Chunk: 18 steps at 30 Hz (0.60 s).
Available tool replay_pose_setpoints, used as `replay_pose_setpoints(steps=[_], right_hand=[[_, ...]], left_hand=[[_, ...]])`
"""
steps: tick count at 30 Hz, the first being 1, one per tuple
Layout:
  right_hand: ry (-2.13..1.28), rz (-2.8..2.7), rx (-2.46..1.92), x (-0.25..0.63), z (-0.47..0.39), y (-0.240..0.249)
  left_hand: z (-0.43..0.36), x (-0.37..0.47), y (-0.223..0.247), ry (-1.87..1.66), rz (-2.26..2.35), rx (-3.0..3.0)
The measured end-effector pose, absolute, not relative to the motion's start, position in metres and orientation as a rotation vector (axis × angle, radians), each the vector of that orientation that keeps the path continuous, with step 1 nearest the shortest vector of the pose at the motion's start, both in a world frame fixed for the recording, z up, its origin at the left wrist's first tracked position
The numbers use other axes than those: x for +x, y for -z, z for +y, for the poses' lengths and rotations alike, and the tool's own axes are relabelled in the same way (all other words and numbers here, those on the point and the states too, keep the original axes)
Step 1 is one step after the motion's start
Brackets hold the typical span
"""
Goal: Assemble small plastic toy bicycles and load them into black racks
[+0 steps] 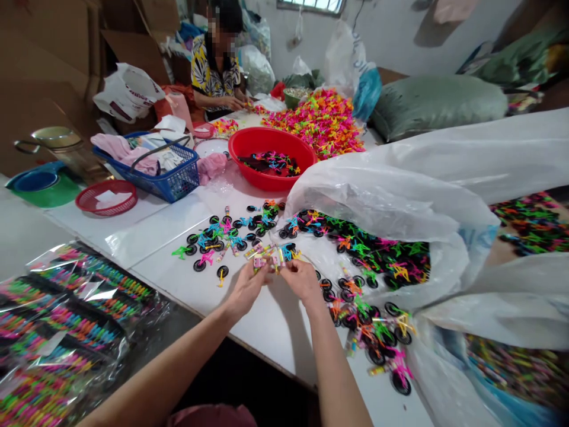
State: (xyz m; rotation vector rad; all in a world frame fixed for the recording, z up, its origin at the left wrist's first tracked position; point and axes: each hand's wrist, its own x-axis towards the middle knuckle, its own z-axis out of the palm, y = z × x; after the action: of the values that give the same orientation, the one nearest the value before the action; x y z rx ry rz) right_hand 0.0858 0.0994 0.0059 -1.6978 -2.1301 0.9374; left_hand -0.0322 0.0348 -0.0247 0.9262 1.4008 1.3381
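Both hands meet over the white table (173, 261) near its front edge. My left hand (249, 286) pinches a small pink-and-white printed piece (259, 261). Close beside it, my right hand (302, 279) has its fingers closed on a similar small printed piece (278, 258). Small toy bicycles (208, 243) with black wheels, in blue, green, pink and orange, lie loose behind and left of the hands. More toy bicycles (368, 326) spill out at the right, in front of an open white plastic bag (377, 190) full of them. A single yellow piece with a black wheel (221, 274) lies left of my left hand.
A red basin (272, 185) with parts stands behind. Farther back, a person (217, 71) handles pieces beside a colourful heap (320, 121). A blue basket (178, 178) and red tray (106, 209) stand left. Packed clear bags (66, 332) fill the lower left.
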Motion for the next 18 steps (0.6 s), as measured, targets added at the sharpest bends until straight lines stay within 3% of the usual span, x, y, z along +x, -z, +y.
replay_pose_setpoints(steps=[2,5,10,18], right_hand=[[-1.021,-2.065,-1.599,0.092,0.091,-0.007],[-0.798,-2.15,-1.534,0.101,0.075,-0.011],[-0.515,-2.528,-1.215,0.106,0.073,-0.021],[-0.11,-2.543,-1.697,0.074,0.122,-0.002]], left_hand=[[0.039,-0.025,0.024,-1.405,1.162,0.628],[0.038,-0.024,0.023,-1.421,1.038,0.373],[0.021,-0.046,0.021,-1.033,0.841,0.276],[0.014,-0.054,0.019,-1.179,0.972,0.399]])
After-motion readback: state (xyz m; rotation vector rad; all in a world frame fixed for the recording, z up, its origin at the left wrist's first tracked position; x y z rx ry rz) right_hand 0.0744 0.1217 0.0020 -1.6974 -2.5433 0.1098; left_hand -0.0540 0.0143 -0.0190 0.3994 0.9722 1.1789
